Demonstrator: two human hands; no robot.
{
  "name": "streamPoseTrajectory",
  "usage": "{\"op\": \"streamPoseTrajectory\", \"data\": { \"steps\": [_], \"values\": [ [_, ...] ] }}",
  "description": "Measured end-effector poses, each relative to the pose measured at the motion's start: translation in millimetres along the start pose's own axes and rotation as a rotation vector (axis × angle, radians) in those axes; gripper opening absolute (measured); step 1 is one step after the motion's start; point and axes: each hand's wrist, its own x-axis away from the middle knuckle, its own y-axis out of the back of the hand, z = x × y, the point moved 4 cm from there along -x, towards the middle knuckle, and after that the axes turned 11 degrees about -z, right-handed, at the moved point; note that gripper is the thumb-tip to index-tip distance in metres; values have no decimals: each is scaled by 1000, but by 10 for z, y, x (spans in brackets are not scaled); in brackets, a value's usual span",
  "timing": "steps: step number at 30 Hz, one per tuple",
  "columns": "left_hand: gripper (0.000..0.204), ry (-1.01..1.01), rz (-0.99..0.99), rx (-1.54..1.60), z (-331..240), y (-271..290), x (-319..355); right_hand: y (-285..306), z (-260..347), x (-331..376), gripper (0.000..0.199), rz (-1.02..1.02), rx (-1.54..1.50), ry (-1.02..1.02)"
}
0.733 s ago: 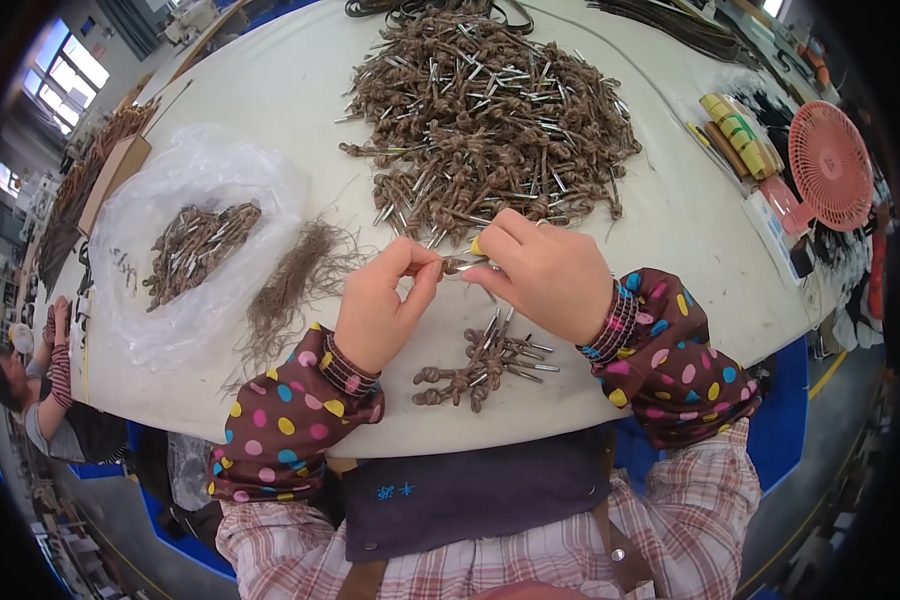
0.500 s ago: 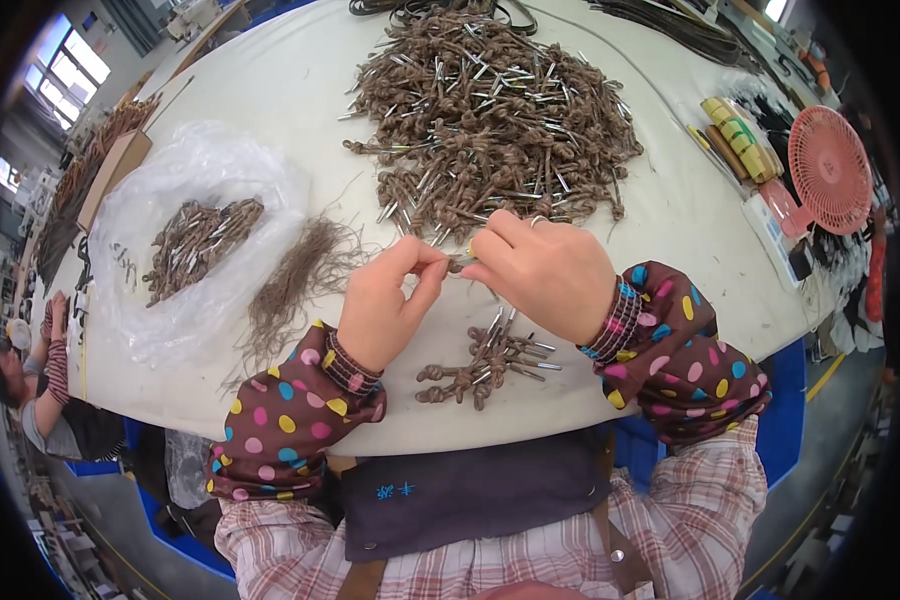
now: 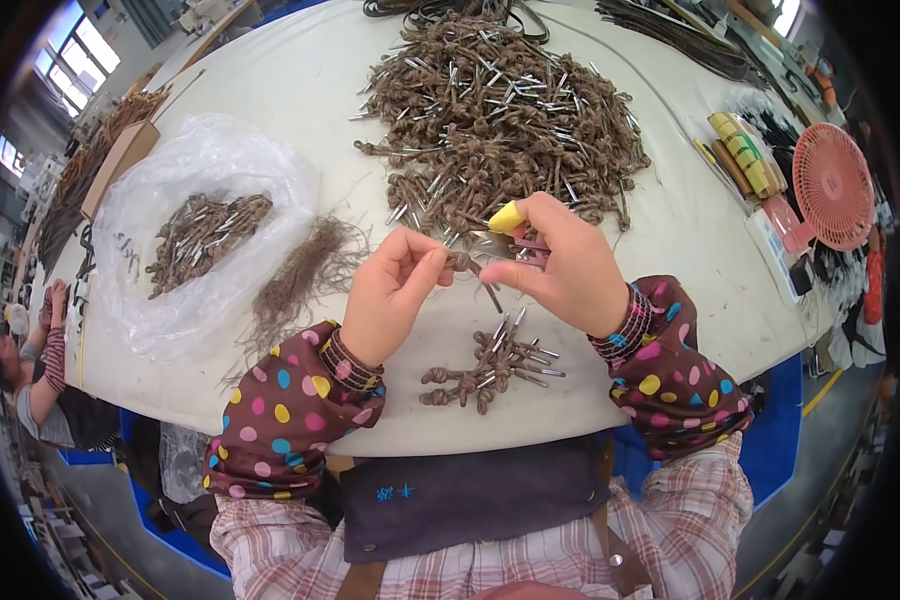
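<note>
My left hand pinches a knotted brown cord piece with a metal tip hanging down. Close beside it, my right hand grips a small pair of scissors, with a yellow cap on one fingertip. The blades meet the cord between the two hands. Just below lies a small pile of knotted cords with metal tips. A large heap of the same cords covers the table behind my hands.
A clear plastic bag holding more cord pieces lies at the left, beside a tuft of loose brown fibres. At the right stand a pink fan and tape rolls. Another person sits at far left.
Both hands have kept together over the small pile. The cord piece now hangs lower between them, its metal tip pointing down.
</note>
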Motion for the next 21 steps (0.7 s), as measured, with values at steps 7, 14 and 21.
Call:
{"op": "streamPoseTrajectory", "data": {
  "steps": [7,14,21],
  "values": [
    [15,318,-81,342,114,-9,-32,-222,-181,186,33,95,-274,-288],
    [39,-582,-139,-581,-293,19,-40,-206,-375,181,18,204,-343,-559],
    [27,-871,25,-859,-323,-41,24,-298,-329,231,19,452,-747,-773]
  ]
}}
